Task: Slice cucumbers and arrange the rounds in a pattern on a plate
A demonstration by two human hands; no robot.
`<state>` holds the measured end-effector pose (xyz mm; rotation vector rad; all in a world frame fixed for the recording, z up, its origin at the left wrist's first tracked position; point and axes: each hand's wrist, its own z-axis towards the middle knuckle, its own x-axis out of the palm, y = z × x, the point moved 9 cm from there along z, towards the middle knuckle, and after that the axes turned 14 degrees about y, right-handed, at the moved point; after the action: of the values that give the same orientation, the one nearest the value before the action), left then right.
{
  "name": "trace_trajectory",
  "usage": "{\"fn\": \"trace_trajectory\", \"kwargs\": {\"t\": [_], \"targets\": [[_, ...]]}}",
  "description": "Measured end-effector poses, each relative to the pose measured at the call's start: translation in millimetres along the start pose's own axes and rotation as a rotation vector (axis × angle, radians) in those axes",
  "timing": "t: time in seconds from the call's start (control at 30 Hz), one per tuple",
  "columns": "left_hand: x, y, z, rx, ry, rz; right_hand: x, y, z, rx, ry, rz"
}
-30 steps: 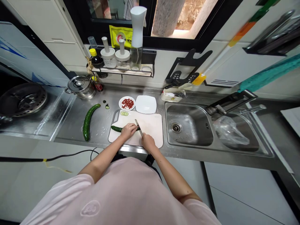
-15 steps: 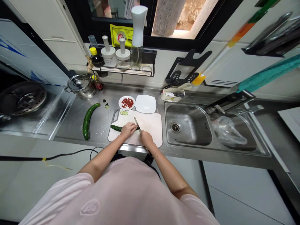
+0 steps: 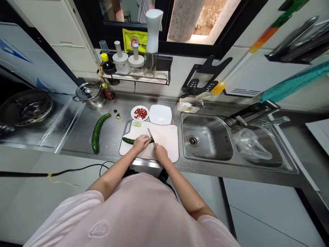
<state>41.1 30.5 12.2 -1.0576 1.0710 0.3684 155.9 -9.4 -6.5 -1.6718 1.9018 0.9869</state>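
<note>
A cucumber (image 3: 128, 140) lies across the white cutting board (image 3: 167, 144), and my left hand (image 3: 141, 143) is closed over it, hiding its middle. My right hand (image 3: 160, 152) grips a knife (image 3: 150, 133) by its handle. The blade stands beside my left fingertips, at the cucumber's right end. Several pale cucumber slices (image 3: 137, 124) rest at the board's upper left. Behind the board are a small plate (image 3: 133, 117) of chopped red pieces and a white square plate (image 3: 160, 114). A second, whole cucumber (image 3: 97, 133) lies on the counter to the left.
A lidded steel pot (image 3: 90, 96) stands at the back left, with a wok (image 3: 24, 108) farther left. To the right is a double sink (image 3: 205, 137) holding a plastic bag (image 3: 250, 144). A shelf (image 3: 144, 79) of bottles and jars hangs above.
The whole view has shifted very slightly. Both hands keep their places on the cucumber and the knife, with no other clear difference.
</note>
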Motion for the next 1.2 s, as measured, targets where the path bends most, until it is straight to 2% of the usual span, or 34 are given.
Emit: {"fn": "trace_trajectory", "kwargs": {"t": [0.43,0.63,0.93,1.2], "targets": [[-2.7,-1.3,0.0,-0.007,0.005,-0.007,9.8,-8.0,-21.8,0.017,0.04,0.001],[-3.6,-2.3,-0.4,-0.014,0.008,-0.015,6.3,-5.0,-11.6,0.011,0.02,0.012],[-4.3,-2.1,-0.3,-0.027,0.004,-0.027,-13.4,9.2,6.7,-0.005,-0.037,0.023],[-3.5,-1.3,-0.3,-0.031,0.0,-0.04,-7.1,4.5,2.0,0.002,-0.012,0.025]]}}
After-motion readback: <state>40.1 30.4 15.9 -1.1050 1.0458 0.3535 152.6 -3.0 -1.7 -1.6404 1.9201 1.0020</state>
